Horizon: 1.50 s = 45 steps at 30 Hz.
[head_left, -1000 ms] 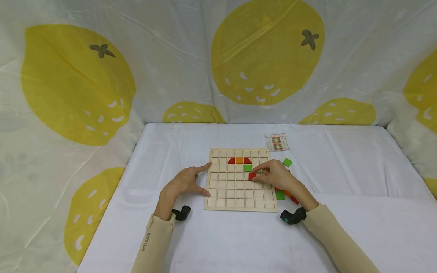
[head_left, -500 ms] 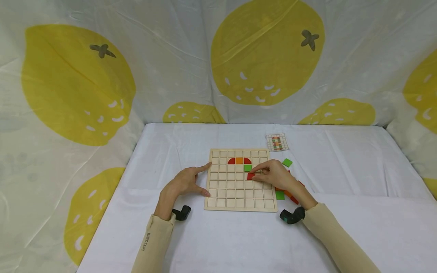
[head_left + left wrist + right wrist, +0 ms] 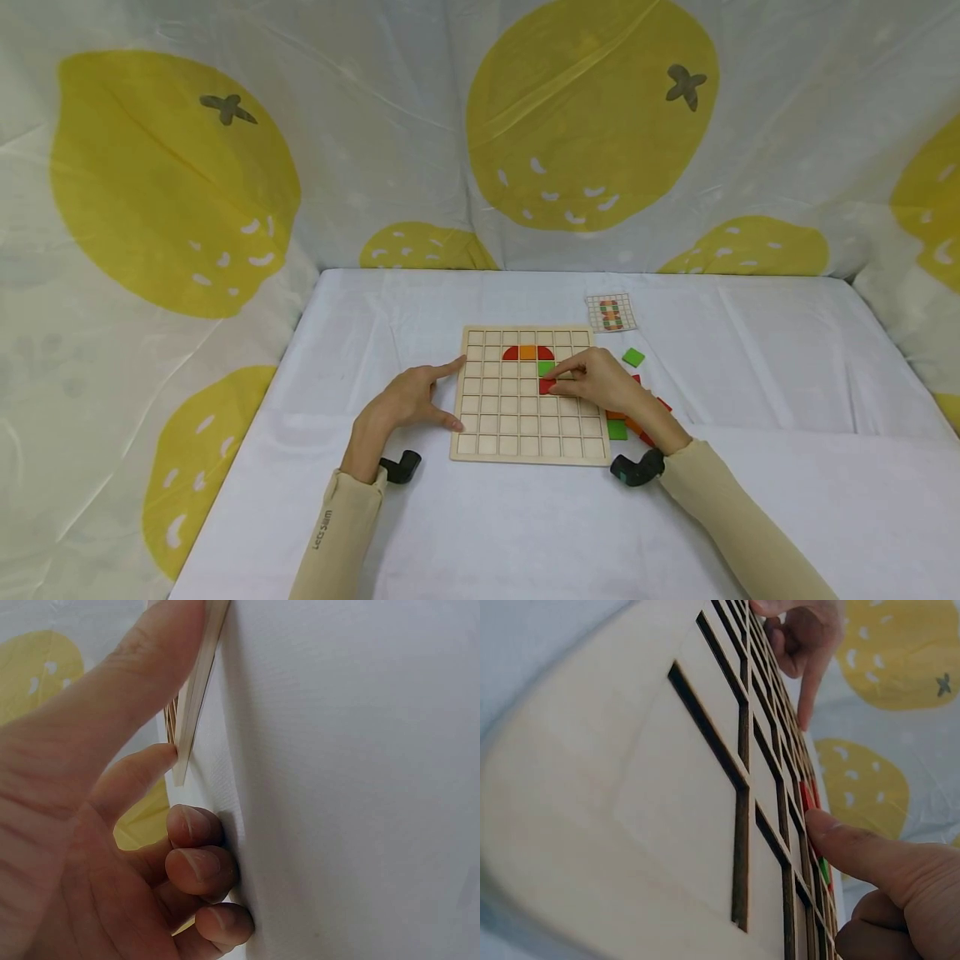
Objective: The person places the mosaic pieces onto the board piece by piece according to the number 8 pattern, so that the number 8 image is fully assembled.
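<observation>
A square wooden grid board (image 3: pixel 497 425) lies on the white cloth. My left hand (image 3: pixel 405 398) touches its left edge with spread thumb and index finger; the left wrist view shows the other fingers bent beside the cloth. My right hand (image 3: pixel 600 381) has thumb and index finger on a red tile (image 3: pixel 546 387), just below a green tile (image 3: pixel 546 367) on the grid. In the right wrist view the thumb (image 3: pixel 840 838) meets the red tile (image 3: pixel 805 796); the index fingertip is hidden there. Higher on the board, an orange square (image 3: pixel 528 352) sits between two red rounded pieces (image 3: pixel 511 354).
Behind the board's right corner lies a small pattern card (image 3: pixel 611 312) with a coloured grid. To the right rest a loose green tile (image 3: pixel 633 357), another green tile (image 3: pixel 617 430), and red and orange pieces partly under the right forearm. A lemon-print cloth hangs behind.
My right hand has moved slightly left with the red tile, which now lines up below the green tile. My left hand stays at the board's edge.
</observation>
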{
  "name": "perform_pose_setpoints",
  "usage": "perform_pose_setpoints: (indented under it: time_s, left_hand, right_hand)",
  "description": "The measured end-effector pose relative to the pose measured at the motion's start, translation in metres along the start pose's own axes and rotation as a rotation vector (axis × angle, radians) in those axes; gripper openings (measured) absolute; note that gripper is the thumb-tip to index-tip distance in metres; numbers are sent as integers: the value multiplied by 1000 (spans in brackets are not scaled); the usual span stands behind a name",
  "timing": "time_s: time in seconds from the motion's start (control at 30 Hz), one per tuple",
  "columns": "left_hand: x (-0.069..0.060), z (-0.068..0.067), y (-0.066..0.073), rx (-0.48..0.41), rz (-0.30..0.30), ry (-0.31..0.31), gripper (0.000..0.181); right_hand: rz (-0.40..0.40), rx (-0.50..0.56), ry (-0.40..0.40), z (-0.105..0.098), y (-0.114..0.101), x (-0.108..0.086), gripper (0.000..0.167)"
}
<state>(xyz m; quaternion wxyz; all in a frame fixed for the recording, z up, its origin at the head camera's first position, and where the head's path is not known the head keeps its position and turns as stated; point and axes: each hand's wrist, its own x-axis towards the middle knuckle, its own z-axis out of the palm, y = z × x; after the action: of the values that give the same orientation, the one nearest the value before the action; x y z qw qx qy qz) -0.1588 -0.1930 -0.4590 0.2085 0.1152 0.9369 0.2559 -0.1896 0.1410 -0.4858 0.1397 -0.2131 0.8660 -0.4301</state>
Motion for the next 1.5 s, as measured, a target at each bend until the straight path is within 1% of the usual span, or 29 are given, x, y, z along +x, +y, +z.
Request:
perform_pose_setpoints:
  time_s: [0.3, 0.53, 0.6, 0.7, 0.9, 1.0, 1.1, 1.17, 1.27, 1.33, 1.5]
  left_hand:
    - [-1, -1, -1, 8, -4, -4, 114]
    - [0, -1, 1, 12, -5, -5, 114]
    - [0, -1, 2, 10, -4, -5, 114]
    - [0, -1, 2, 16, 1, -5, 114]
    - [0, -1, 1, 21, 7, -3, 114]
    - [-1, -1, 0, 20, 9, -1, 114]
    - [-1, -1, 1, 16, 8, 2, 114]
    - [-1, -1, 0, 14, 5, 3, 114]
    - [-1, -1, 0, 13, 3, 5, 114]
    - [0, -1, 0, 10, 5, 3, 114]
    - [0, -1, 0, 7, -1, -2, 114]
  right_hand:
    - [-4, 24, -16, 1, 1, 1, 21]
    - [17, 53, 28, -2, 0, -7, 20]
    - [30, 57, 46, -7, 0, -11, 19]
    - [45, 34, 80, -17, 3, -18, 20]
    - [75, -60, 164, -39, 17, -35, 23]
    - [117, -66, 190, -50, 25, -44, 25]
    - [177, -67, 198, -60, 32, -52, 26]
    - [209, -73, 195, -65, 36, -57, 27]
    - [221, -108, 169, -73, 42, -63, 28]
    - [227, -114, 134, -78, 46, -67, 28]
    - [252, -70, 18, -90, 54, -78, 33]
